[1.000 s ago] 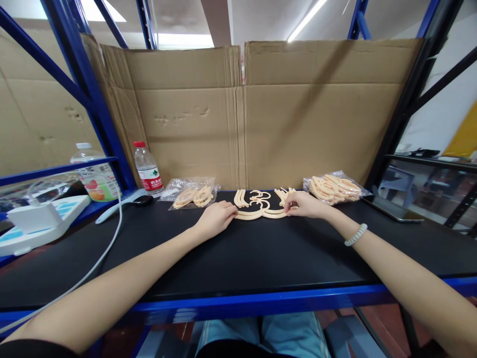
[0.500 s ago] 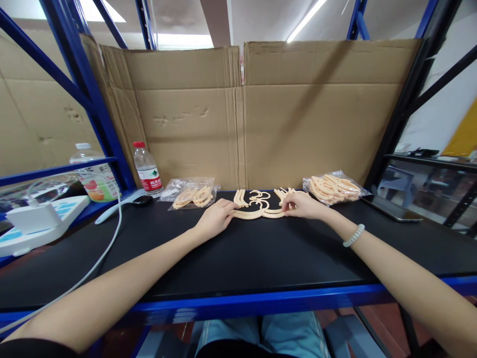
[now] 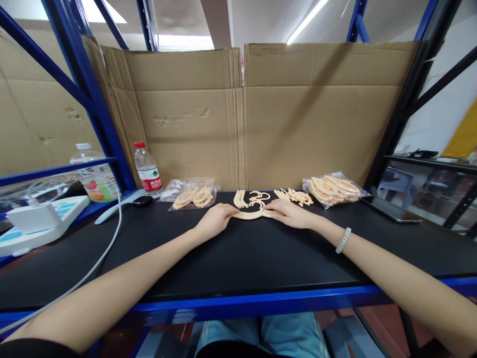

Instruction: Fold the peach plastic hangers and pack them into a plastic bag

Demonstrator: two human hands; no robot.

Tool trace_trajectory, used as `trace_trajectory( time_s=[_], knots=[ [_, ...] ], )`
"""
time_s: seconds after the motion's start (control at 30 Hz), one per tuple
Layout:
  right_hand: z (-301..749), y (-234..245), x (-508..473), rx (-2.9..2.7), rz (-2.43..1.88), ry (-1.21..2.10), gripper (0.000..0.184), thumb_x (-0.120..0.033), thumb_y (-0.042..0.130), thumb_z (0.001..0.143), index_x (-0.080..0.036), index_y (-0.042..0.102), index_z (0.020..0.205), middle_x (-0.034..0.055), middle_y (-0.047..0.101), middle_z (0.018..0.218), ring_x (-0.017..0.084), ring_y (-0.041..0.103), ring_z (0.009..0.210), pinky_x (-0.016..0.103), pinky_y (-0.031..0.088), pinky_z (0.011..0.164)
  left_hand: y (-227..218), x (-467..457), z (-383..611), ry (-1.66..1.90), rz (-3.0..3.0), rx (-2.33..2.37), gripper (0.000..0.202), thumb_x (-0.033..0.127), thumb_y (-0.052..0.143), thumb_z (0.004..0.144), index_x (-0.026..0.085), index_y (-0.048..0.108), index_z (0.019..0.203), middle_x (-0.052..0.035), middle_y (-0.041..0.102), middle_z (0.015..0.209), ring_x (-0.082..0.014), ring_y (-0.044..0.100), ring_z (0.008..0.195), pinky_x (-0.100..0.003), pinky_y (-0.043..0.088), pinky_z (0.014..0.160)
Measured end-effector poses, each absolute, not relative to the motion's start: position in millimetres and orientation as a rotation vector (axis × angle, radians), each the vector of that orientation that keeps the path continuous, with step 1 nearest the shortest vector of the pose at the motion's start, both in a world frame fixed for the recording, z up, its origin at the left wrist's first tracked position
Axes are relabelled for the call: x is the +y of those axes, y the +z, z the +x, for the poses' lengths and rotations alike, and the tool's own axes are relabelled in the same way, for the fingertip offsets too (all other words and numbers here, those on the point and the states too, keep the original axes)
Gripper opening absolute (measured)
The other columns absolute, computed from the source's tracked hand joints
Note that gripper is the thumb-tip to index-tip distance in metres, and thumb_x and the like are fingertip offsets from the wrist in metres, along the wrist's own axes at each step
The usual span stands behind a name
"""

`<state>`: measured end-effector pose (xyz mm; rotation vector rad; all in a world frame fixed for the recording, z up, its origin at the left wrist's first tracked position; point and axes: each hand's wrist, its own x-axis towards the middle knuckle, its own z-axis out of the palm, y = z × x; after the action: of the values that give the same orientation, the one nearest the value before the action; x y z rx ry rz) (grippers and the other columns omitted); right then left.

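My left hand (image 3: pixel 215 220) is closed at the left end of a pale, wood-like curved strip (image 3: pixel 249 216) on the black tabletop. The fingers of my right hand (image 3: pixel 292 214) are pressed together over a second curved strip (image 3: pixel 267 213), hiding most of it. The two strips meet near the middle, where a small curled piece (image 3: pixel 257 203) rises behind them. Just beyond my fingers lie a row of long, slightly bent strips (image 3: pixel 240 200), some C-shaped pieces (image 3: pixel 260 195) and a loose heap of small sticks and knobbed pieces (image 3: pixel 300 197).
Clear bags of similar pieces lie at back left (image 3: pixel 194 195) and back right (image 3: pixel 333 189). A red-capped bottle (image 3: pixel 149 171), a white power strip (image 3: pixel 55 223) and its cable (image 3: pixel 112 238) are on the left. A dark flat device (image 3: pixel 395 211) lies right, and cardboard (image 3: pixel 316 114) stands behind.
My right hand has slid left along the right curved strip to near the join, uncovering the heap of small pieces. My left hand has barely shifted.
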<state>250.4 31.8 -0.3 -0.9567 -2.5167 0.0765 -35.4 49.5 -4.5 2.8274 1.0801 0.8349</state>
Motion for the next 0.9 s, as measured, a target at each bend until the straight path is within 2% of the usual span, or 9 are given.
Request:
trace_trajectory(
  time_s=[0.17,0.27,0.33,0.43,0.53,0.67,0.9],
  knots=[
    [249.4,-2.8,33.6,-2.531,-0.960,0.136,0.038,-0.026,0.043,0.092,-0.019,0.055,0.127,0.0107,0.057,0.129,0.026,0.048,0.121,0.045,0.036,0.103,-5.2,50.4,-35.3,0.800,2.864,1.095,0.032,0.009,0.044,0.084,0.017,0.069,0.102,-0.0077,0.070,0.106,-0.0221,0.062,0.097,-0.035,0.046,0.089],
    [252.2,-1.4,34.1,-2.518,-1.015,0.104,0.046,-0.030,0.052,0.088,-0.014,0.051,0.131,0.0149,0.054,0.132,0.028,0.047,0.122,0.045,0.036,0.103,-5.6,50.8,-35.3,0.799,2.869,1.096,0.032,0.009,0.043,0.085,0.017,0.069,0.103,-0.0080,0.070,0.106,-0.0221,0.062,0.098,-0.035,0.046,0.089],
    [255.9,1.3,34.0,-2.493,-1.069,0.053,0.049,-0.033,0.060,0.083,-0.013,0.055,0.127,0.0165,0.057,0.126,0.028,0.052,0.116,0.044,0.039,0.100,-5.9,51.0,-35.4,0.800,2.874,1.098,0.032,0.010,0.043,0.085,0.017,0.069,0.104,-0.0080,0.070,0.107,-0.0220,0.062,0.098,-0.035,0.046,0.089],
    [261.7,6.6,33.8,-2.492,-1.135,0.028,0.036,-0.033,0.064,0.080,-0.015,0.066,0.111,0.0128,0.066,0.108,0.026,0.058,0.101,0.041,0.043,0.091,-6.5,51.6,-35.6,0.801,2.888,1.102,0.030,0.012,0.044,0.087,0.016,0.069,0.103,-0.0085,0.070,0.106,-0.0223,0.062,0.097,-0.035,0.047,0.089],
    [264.2,10.3,34.1,-2.521,-1.162,0.085,0.025,-0.031,0.062,0.082,-0.016,0.071,0.099,0.0092,0.069,0.097,0.023,0.060,0.091,0.037,0.044,0.085,-7.3,52.4,-36.0,0.802,2.891,1.111,0.029,0.012,0.045,0.087,0.017,0.069,0.103,-0.0076,0.070,0.106,-0.0216,0.062,0.097,-0.035,0.047,0.089],
    [263.0,11.7,34.5,-2.508,-1.173,0.104,0.020,-0.028,0.061,0.081,-0.015,0.072,0.091,0.0089,0.070,0.093,0.022,0.061,0.087,0.035,0.044,0.081,-7.6,53.1,-36.2,0.802,2.888,1.126,0.028,0.011,0.046,0.087,0.017,0.068,0.102,-0.0069,0.070,0.106,-0.0211,0.062,0.098,-0.034,0.047,0.090],
    [264.1,11.4,34.7,-2.500,-1.149,0.141,0.016,-0.025,0.060,0.080,-0.018,0.073,0.088,0.0060,0.070,0.090,0.019,0.061,0.084,0.034,0.046,0.079,-8.3,54.4,-36.7,0.804,2.894,1.124,0.027,0.013,0.046,0.087,0.018,0.068,0.101,-0.0053,0.070,0.105,-0.0203,0.062,0.098,-0.033,0.048,0.090]
  ],
)
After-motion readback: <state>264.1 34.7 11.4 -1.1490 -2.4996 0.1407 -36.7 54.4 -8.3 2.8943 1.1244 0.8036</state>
